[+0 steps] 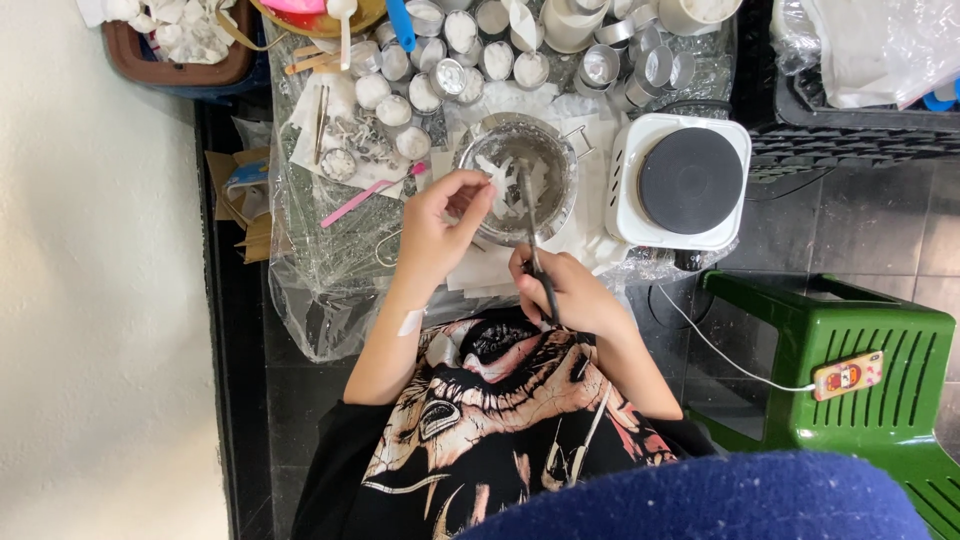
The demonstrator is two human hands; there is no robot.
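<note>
1. The left hand [437, 222] pinches the rim of the metal pot [520, 178].
2. The right hand [562, 290] is closed around a stirring stick [532, 232] reaching into the pot.
3. The pot stands on the floor, just beside the white hot plate [680, 180].

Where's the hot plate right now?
In the head view, the white hot plate with its dark round top sits right of the metal pot that both hands work in, and above the green stool.
</note>
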